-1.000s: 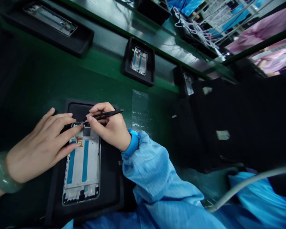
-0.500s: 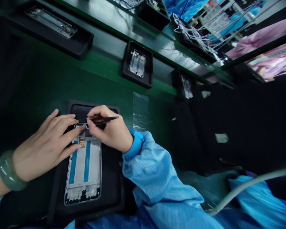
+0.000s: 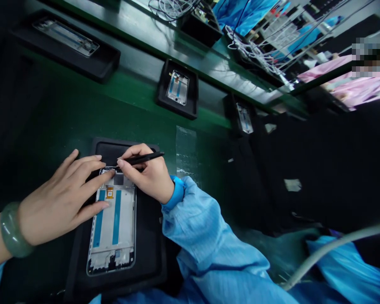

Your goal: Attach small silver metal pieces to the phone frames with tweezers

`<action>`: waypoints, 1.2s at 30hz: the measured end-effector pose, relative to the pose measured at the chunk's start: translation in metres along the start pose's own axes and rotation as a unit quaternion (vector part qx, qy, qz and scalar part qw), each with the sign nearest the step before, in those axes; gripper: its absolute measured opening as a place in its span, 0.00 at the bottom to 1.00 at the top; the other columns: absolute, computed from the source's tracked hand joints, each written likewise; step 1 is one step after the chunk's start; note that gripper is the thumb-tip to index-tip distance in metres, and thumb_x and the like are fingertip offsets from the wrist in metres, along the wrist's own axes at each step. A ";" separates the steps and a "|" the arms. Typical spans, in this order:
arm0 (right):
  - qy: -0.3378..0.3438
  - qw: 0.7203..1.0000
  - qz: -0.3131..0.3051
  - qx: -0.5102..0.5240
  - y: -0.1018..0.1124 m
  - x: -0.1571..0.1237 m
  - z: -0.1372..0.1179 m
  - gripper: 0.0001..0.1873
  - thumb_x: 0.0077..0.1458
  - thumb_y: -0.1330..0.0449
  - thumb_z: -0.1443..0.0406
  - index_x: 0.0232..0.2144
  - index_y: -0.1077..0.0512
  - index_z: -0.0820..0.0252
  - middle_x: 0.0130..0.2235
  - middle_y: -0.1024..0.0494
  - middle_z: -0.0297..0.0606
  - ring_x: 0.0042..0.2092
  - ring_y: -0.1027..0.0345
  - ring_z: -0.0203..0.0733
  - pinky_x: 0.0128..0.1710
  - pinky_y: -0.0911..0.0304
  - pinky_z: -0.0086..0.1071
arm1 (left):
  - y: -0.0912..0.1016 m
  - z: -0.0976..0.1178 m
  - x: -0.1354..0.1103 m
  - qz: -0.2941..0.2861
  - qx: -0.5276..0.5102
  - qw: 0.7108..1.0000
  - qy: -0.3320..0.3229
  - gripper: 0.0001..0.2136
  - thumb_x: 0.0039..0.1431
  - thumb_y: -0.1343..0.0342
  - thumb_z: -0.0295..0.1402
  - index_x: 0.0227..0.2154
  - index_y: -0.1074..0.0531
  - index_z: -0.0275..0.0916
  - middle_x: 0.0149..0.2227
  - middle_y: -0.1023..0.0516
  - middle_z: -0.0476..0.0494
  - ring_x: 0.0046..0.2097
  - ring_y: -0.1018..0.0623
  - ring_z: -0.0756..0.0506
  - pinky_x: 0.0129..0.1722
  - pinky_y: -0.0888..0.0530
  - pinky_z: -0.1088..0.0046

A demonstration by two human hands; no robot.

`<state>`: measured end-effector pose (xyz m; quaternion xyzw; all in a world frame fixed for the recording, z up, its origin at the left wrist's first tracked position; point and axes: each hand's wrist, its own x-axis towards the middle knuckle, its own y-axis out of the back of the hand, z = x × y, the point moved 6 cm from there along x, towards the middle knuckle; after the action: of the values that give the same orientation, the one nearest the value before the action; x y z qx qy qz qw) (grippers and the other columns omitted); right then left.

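Note:
A phone frame (image 3: pixel 125 219) with two blue strips lies in a black tray (image 3: pixel 150 249), its top end away from me. My left hand (image 3: pixel 65 194) is spread out over its upper left side, the index fingertip touching the top end and the thumb over the frame's left part. Between the thumb and fingers of my right hand (image 3: pixel 147 173) is a pair of black tweezers (image 3: pixel 147 158), slanting back over the hand. Their working tip is at the frame's top edge, mostly hidden by my fingers. A small orange flex cable (image 3: pixel 109 193) shows below the left index finger.
Further back, other phone frames sit in black trays: one at far left (image 3: pixel 66 37), one in the middle (image 3: pixel 178 88), one at right (image 3: pixel 244 118). A strip of clear film (image 3: pixel 186 147) lies on the green mat. White cables (image 3: pixel 253 52) are bundled behind the ledge.
My right hand has tilted a little, so more of the tweezers shows. The left thumb has slid slightly down off the orange flex cable. The view has shifted slightly.

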<state>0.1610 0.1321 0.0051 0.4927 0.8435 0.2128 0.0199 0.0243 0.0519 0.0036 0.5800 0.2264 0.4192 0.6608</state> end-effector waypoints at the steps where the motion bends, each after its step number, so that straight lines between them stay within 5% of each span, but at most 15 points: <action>1: 0.002 1.000 -0.001 0.000 0.000 0.000 -0.001 0.06 0.55 0.42 0.62 0.32 0.35 0.58 0.32 0.27 0.33 0.33 0.29 0.33 0.33 0.30 0.27 | 0.000 0.000 0.000 0.000 -0.002 1.000 0.001 0.24 0.60 0.52 0.44 0.57 0.38 0.37 0.53 0.34 0.35 0.60 0.38 0.36 0.62 0.46 0.46; 15: -0.009 1.000 0.010 -0.015 0.000 0.001 -0.003 0.06 0.54 0.41 0.63 0.31 0.33 0.59 0.31 0.27 0.32 0.30 0.30 0.31 0.31 0.31 0.25 | -0.001 0.000 0.000 0.002 -0.007 1.000 0.005 0.24 0.60 0.52 0.44 0.57 0.39 0.38 0.53 0.34 0.35 0.61 0.38 0.36 0.62 0.46 0.47; 30: 0.093 0.991 0.014 -0.095 -0.001 -0.002 -0.016 0.04 0.56 0.42 0.65 0.33 0.31 0.61 0.34 0.26 0.34 0.36 0.29 0.32 0.37 0.32 0.25 | -0.001 0.000 -0.001 0.002 0.002 1.000 -0.004 0.25 0.61 0.52 0.43 0.58 0.40 0.36 0.53 0.35 0.33 0.61 0.39 0.37 0.62 0.46 0.47; 36: 0.012 0.998 -0.012 -0.053 -0.004 0.004 -0.007 0.06 0.56 0.43 0.62 0.34 0.33 0.60 0.34 0.26 0.33 0.32 0.29 0.31 0.34 0.31 0.26 | -0.001 -0.001 0.000 -0.007 -0.012 1.000 0.005 0.24 0.60 0.51 0.43 0.57 0.39 0.37 0.54 0.35 0.34 0.61 0.39 0.36 0.62 0.46 0.48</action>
<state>0.1539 0.1316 0.0107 0.4784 0.8369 0.2630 0.0379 0.0239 0.0520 0.0023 0.5680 0.2286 0.4202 0.6697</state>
